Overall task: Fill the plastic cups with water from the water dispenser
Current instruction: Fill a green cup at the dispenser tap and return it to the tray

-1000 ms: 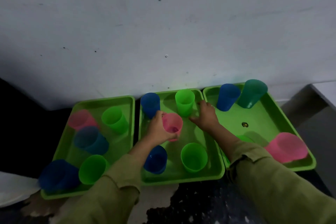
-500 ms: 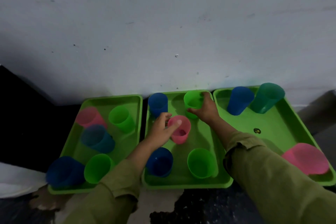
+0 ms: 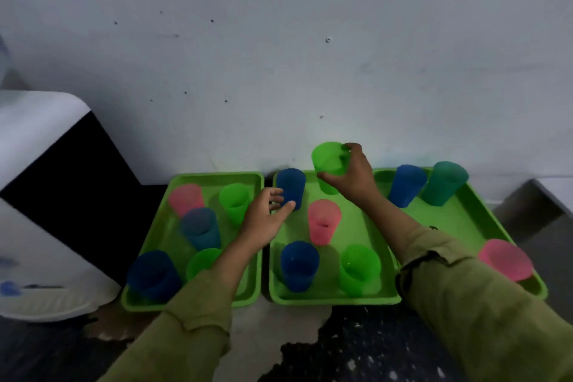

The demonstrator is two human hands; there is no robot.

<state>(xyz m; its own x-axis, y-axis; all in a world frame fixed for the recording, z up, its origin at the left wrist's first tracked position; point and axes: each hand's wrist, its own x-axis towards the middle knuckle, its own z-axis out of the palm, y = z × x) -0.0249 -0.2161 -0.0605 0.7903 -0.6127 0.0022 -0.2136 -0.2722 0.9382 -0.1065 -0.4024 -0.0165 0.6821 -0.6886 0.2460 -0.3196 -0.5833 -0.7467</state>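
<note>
Three green trays lie side by side against the wall. My right hand (image 3: 352, 175) grips a green cup (image 3: 328, 164) and holds it lifted above the back of the middle tray (image 3: 356, 226). My left hand (image 3: 263, 215) hovers with fingers spread and relaxed, just left of a blue cup (image 3: 291, 187) at the tray's back left. A pink cup (image 3: 324, 225) stands in the tray's middle, with a blue cup (image 3: 299, 265) and a green cup (image 3: 359, 268) in front. The white water dispenser (image 3: 37, 211) stands at far left.
The left tray (image 3: 214, 178) holds several pink, green and blue cups. The right tray (image 3: 465, 217) carries a blue cup (image 3: 406, 184), a teal cup (image 3: 445, 181) and a pink cup (image 3: 505, 259). A grey ledge (image 3: 533, 208) sits at the right, and the white wall rises right behind the trays.
My left hand let go of the pink cup and shifted left toward the blue cup. My right hand closed round the green cup and lifted it. The view swung left, revealing the dispenser.
</note>
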